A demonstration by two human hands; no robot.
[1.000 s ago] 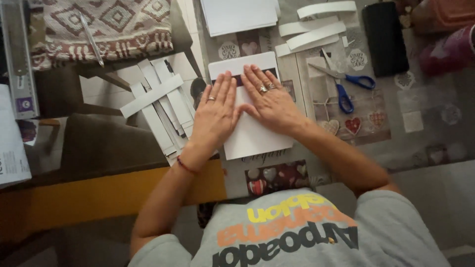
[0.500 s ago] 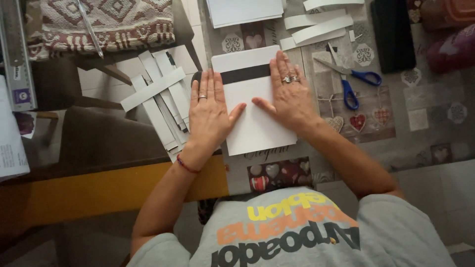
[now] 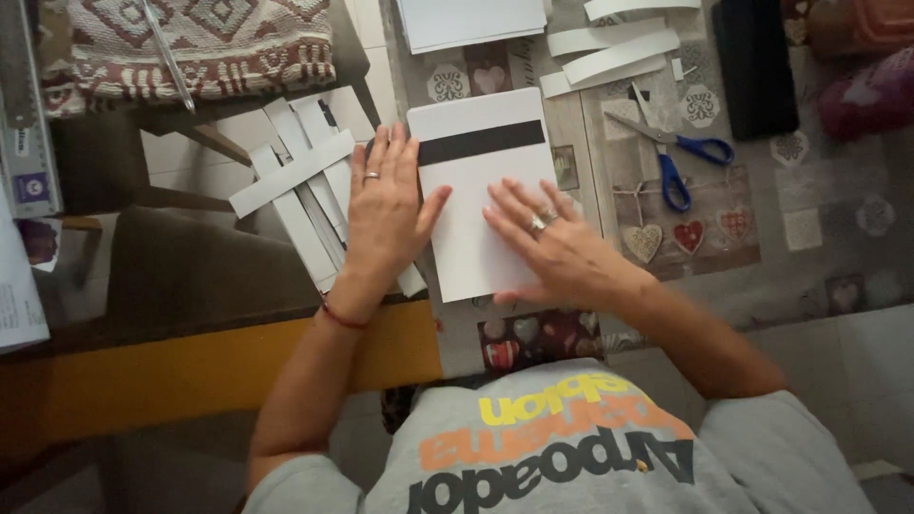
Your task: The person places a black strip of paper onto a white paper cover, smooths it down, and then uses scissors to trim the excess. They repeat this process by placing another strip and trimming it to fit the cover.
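Card (image 3: 476, 181) under both flat hands | left hand (image 3: 386, 214) on edge | right hand (image 3: 552, 247) lower, blurred

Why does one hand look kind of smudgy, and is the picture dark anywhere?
In the head view, the right hand is a bit motion-blurred, while the left hand looks sharper; the white card is brightly lit, and the lower left corner is dim.

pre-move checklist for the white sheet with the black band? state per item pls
1. Left hand flat on the white sheet's left edge: ok.
2. Right hand flat on the sheet's lower right: ok.
3. Black band uncovered by fingers: ok.
4. Sheet fully on the table: not ok, its left edge appears to overhang.
5. Scissors apart from both hands: ok.
6. Loose white strips apart from the left hand: cannot tell.
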